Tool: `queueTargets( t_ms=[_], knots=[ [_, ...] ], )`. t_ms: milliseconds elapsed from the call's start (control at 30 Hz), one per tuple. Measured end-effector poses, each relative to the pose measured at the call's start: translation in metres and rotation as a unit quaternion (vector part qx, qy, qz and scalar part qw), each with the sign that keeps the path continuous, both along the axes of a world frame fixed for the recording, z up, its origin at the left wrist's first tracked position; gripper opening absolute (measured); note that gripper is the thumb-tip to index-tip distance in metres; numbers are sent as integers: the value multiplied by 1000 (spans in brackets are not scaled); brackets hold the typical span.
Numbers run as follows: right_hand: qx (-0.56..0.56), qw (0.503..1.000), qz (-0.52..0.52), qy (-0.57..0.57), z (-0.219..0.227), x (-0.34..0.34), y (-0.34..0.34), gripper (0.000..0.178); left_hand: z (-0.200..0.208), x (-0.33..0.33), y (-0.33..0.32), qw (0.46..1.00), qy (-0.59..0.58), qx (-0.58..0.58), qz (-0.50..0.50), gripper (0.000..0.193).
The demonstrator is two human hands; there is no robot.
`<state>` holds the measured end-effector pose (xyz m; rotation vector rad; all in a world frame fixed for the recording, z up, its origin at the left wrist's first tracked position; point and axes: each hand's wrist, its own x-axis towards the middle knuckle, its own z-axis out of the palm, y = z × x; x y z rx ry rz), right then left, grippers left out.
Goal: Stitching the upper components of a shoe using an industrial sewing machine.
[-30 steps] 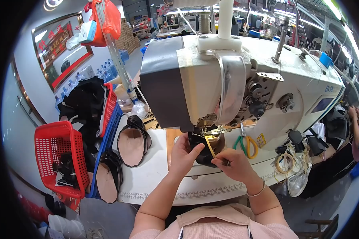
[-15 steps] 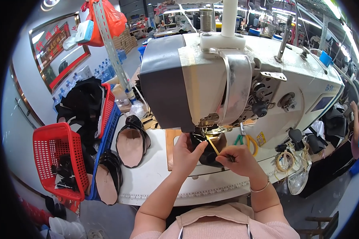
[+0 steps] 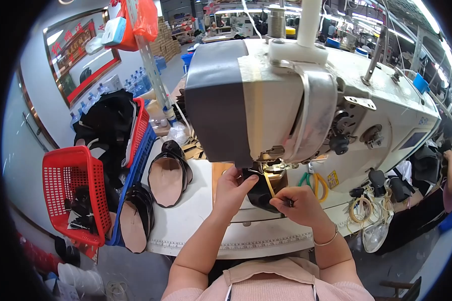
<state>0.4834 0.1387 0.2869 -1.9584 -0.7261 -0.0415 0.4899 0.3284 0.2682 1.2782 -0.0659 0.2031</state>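
Observation:
A glossy black shoe upper (image 3: 262, 196) lies under the presser foot (image 3: 276, 167) of a large sewing machine (image 3: 273, 105). My left hand (image 3: 230, 193) pinches the upper's left edge between thumb and fingers, close to the needle. From the needle area a narrow yellow strip (image 3: 269, 184) runs down over the upper to my right hand (image 3: 303, 204). That hand is closed like a fist, its thumb and forefinger at the strip's lower end. A small dark thing (image 3: 289, 202) shows in its curled fingers; its kind cannot be made out.
Green-handled and yellow-handled scissors (image 3: 319, 186) lie right of the needle. Tape rolls (image 3: 360, 208) hang together at the table's right. Black shoe uppers with pale linings (image 3: 165, 181) stand on the left, beside a red basket (image 3: 74, 155) and a blue crate (image 3: 146, 145).
The whole view has shifted a little, with the machine now farther right. Both hands stay by the needle; my right hand and the strip's lower end sit slightly lower.

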Motion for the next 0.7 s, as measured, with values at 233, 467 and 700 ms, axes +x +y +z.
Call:
queueTargets(
  t_ms=[233,467,700],
  knots=[
    [3,1000,-7,17,1,4,7,14,-8,13,9,999,6,-15,-29,26],
    [139,988,-41,57,-8,7,-19,9,-28,-25,-21,991,24,-132,12,37],
    [-66,963,-87,-246,-5,-20,-19,28,-34,-40,-23,987,13,-150,-61,35]
  ],
)
